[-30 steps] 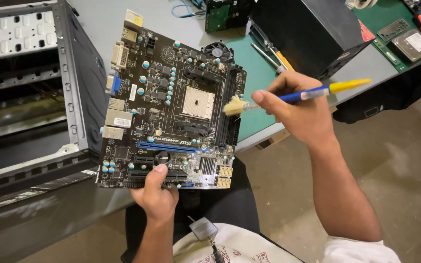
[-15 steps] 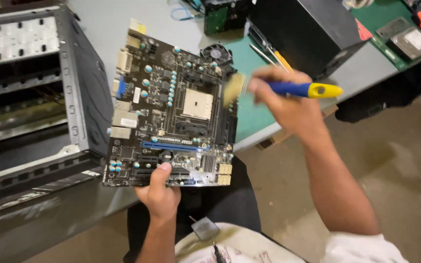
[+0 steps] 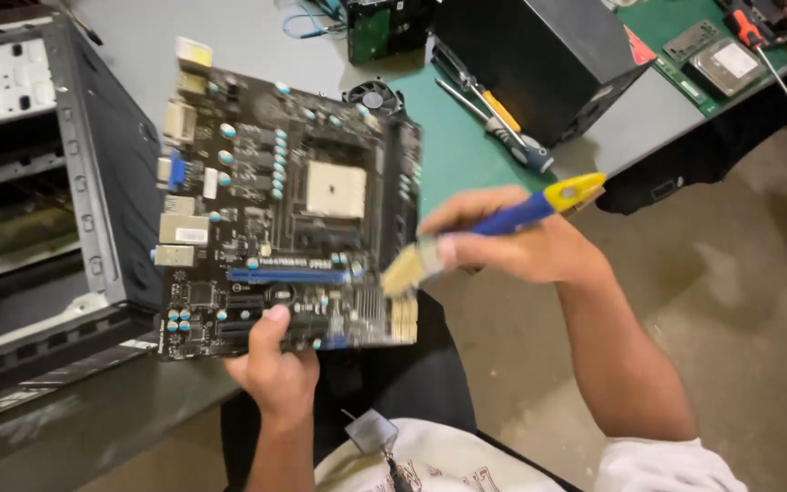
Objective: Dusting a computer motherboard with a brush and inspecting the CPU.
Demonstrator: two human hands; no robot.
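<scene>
A black computer motherboard with a white square socket in its middle is held up in front of me. My left hand grips its lower edge, thumb on the board's face. My right hand holds a small paintbrush with a blue and yellow handle. The brush's pale bristles touch the board's lower right edge, by the tan connectors.
An open grey computer case lies on the table at the left. Behind the board are a green mat, screwdrivers, a small fan, a black box and a hard drive. Bare floor lies to the right.
My right hand has brought the brush down the board's right edge, from its upper part to the lower corner. The board has tilted slightly; my left hand keeps its grip.
</scene>
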